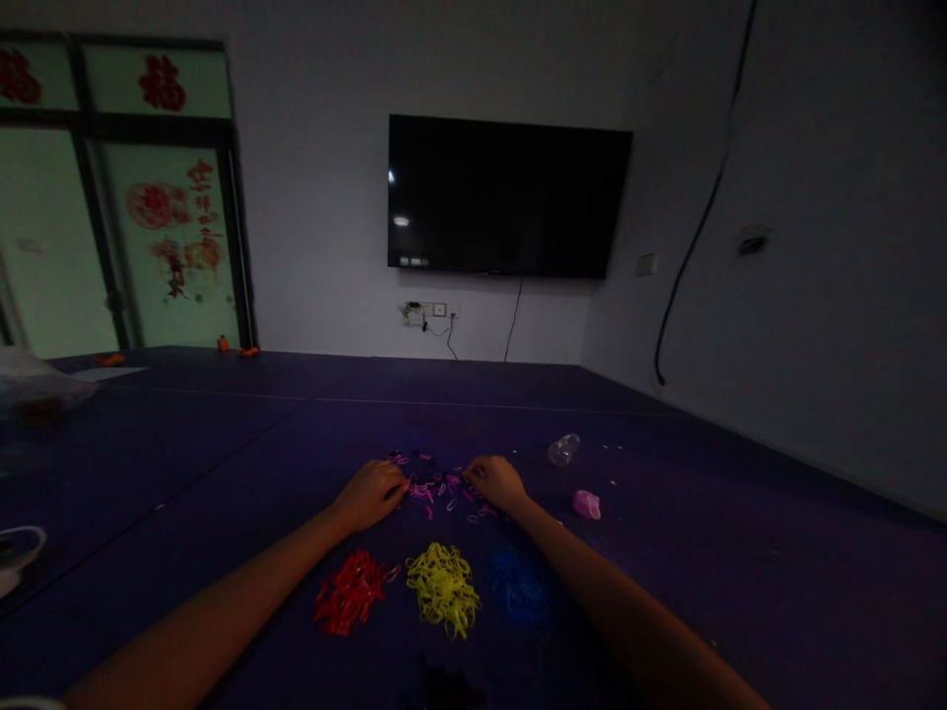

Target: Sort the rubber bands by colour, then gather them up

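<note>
Pink, white and dark small rubber bands (430,490) lie scattered on the purple surface between my two hands. My left hand (372,494) is at their left side, fingers curled down and close together. From the right, my right hand (497,480) reaches in with its fingertips pinched at the edge of the bands. What either hand holds is too small and dim to make out. Nearer to me are three sorted heaps: red rubber bands (352,593), yellow rubber bands (444,589) and blue rubber bands (516,584). A black heap (448,685) shows at the bottom edge.
Right of my right hand lie a clear plastic container (564,450) and a pink crumpled item (587,505). A clear plastic bag (36,387) is at the far left. Orange objects (248,351) sit at the far edge, below a wall-mounted television (509,197).
</note>
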The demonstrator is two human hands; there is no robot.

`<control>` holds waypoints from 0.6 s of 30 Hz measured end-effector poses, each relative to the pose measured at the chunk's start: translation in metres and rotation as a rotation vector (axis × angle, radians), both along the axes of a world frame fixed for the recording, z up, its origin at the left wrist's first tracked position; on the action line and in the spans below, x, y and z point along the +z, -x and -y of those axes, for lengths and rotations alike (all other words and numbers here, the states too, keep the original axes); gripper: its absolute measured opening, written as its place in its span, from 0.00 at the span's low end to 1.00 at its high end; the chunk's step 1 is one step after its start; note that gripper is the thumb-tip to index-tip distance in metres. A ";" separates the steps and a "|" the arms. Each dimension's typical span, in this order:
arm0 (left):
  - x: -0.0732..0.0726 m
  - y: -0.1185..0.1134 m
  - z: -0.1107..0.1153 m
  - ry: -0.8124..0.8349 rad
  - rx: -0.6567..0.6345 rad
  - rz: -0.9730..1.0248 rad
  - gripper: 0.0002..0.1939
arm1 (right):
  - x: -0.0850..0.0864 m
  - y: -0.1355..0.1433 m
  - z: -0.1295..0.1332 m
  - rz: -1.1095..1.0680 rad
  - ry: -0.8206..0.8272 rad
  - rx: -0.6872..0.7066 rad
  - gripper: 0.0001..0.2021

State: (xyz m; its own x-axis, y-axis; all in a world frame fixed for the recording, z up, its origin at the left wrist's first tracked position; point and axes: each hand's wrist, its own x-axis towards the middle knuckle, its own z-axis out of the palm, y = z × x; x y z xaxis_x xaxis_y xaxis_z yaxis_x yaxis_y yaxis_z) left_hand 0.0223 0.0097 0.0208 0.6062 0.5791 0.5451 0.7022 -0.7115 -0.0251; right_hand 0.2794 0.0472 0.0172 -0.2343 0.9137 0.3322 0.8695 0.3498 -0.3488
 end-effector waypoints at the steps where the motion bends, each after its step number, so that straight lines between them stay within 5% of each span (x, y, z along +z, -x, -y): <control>1: 0.000 0.000 0.000 0.001 0.003 -0.001 0.11 | 0.000 0.000 0.000 0.009 0.004 0.008 0.12; 18: -0.001 0.000 -0.003 0.014 0.007 -0.015 0.11 | 0.004 0.006 0.008 0.153 0.025 -0.092 0.13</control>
State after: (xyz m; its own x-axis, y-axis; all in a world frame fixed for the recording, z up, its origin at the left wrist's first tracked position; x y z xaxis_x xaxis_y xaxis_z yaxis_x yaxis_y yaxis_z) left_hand 0.0223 0.0127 0.0194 0.6102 0.5909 0.5277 0.7068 -0.7070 -0.0256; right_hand 0.2732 0.0390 0.0215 -0.1952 0.9411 0.2762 0.9410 0.2590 -0.2176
